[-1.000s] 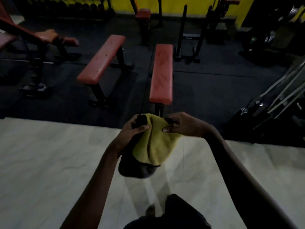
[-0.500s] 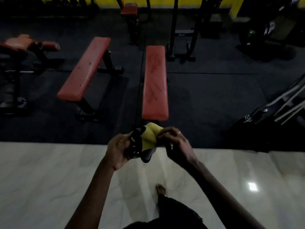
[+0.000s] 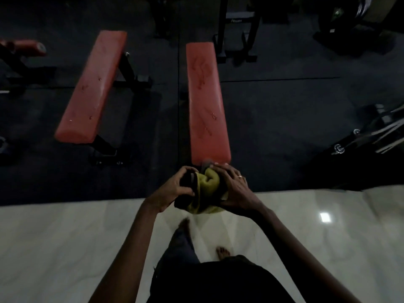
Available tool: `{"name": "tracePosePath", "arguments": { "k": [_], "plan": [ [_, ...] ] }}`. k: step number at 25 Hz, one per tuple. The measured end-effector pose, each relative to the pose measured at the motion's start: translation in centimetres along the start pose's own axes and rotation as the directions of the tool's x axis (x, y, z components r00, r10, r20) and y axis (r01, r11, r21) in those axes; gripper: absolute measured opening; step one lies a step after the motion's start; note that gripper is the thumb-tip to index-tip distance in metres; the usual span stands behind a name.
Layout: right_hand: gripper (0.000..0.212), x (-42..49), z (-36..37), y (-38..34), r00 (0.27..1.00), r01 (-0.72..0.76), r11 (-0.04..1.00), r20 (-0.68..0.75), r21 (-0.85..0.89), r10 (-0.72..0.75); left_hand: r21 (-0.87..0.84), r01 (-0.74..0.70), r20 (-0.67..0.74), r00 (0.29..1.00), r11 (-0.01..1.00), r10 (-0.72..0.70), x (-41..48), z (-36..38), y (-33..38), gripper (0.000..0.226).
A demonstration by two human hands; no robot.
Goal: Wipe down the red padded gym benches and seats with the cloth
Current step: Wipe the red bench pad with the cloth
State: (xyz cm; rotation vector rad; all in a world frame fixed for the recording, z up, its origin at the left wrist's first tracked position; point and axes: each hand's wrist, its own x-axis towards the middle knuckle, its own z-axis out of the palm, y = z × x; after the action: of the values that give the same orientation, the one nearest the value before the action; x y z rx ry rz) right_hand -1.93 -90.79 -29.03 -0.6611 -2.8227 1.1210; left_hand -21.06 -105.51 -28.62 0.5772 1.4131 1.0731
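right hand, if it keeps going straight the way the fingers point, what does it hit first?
Most likely the near end of the red bench. The right hand, gripping the cloth, has fingertips pointing toward that end. Depth is unclear, so it may be above or short of the pad.

Dim gym — dark mat floor [image 3: 273, 119], pale tiles [image 3: 54, 248].

1. Dim overall; upper half from 9 to 3 o'clock nearly black, detail lost in shadow.
2. Small square glare spot [image 3: 325, 217] on the pale glossy floor [image 3: 65, 248] at 4 o'clock.
3. Motion blur on the forward foot [image 3: 183, 226] near centre.
4. Wide-angle bending toward the edges.
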Motion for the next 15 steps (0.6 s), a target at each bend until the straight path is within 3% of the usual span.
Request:
{"name": "tracePosePath", "arguments": {
  "k": [3, 6, 8, 10, 12, 15],
  "plan": [
    [0.064, 4.6, -1.1, 1.0, 0.989, -0.081, 0.996, 0.123, -0.039, 0.085, 0.083, 0.03, 0.074, 0.997, 0.996, -0.036, 4.5, -2.4, -0.3, 0.066],
    [0.065, 8.8, -1.7, 4.4, 0.954, -0.209, 0.968, 0.189, -0.139, 0.234, 0.029, 0.037, -0.102, 0.994, 0.999, -0.034, 9.3, -3.1, -2.0, 0.053],
    [0.071, 12.4, -0.9, 8.0, 0.921, -0.337, 0.924, 0.143, -0.179, 0.363, 0.015, 0.047, -0.309, 0.95, 0.999, -0.04, 13.7, -3.6, -4.3, 0.029],
    [0.081, 16.8, 0.8, 13.1, 0.921, -0.348, 0.866, 0.041, -0.36, 0.387, -0.015, 0.094, -0.454, 0.886, 0.995, -0.091, 18.5, -4.1, -7.9, 0.015],
    [0.074, 21.4, 2.1, 17.7, 0.93, -0.336, 0.796, -0.04, -0.503, 0.366, 0.004, 0.158, -0.504, 0.853, 0.987, -0.134, 22.7, -4.5, -11.2, 0.018],
    [0.061, 28.9, 4.1, 24.6, 0.952, -0.284, 0.787, -0.061, -0.548, 0.3, -0.03, 0.229, -0.555, 0.805, 0.973, -0.207, 28.8, -4.6, -15.2, 0.012]
  ]
}}
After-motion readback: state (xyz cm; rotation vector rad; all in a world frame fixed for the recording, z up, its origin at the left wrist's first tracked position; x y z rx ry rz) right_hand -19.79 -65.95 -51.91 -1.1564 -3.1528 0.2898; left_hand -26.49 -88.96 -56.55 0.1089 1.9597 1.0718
